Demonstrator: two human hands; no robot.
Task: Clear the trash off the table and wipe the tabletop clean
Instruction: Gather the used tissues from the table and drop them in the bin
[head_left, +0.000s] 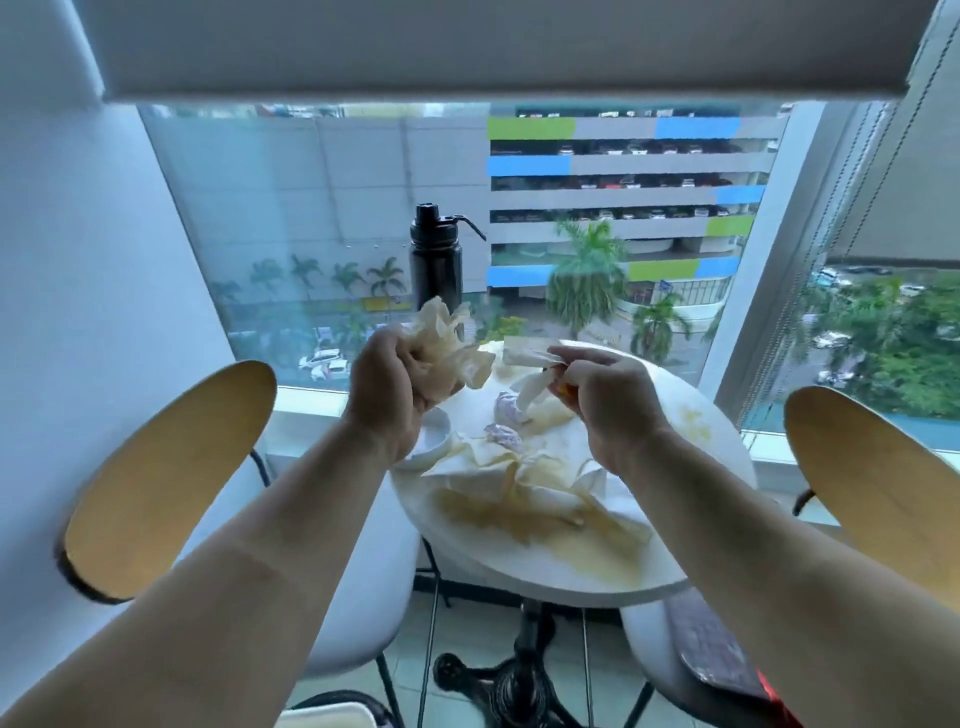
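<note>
The left hand (389, 387) is squeezing a crumpled paper (447, 343) above the table (722, 467), and the right hand (608, 402) is pinching a thin wrapper (524, 358). More stained papers (519, 483) are lying on the tabletop. They are looking light, soft, perhaps greasy, so grabbing the bunched middle seems best.

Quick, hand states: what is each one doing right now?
Left hand: gripping a crumpled paper wad.
Right hand: pinching a white wrapper.

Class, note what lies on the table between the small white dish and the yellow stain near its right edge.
Head view: two purplish crumpled wads and creased paper wrappers; the right hand hides part.
</note>
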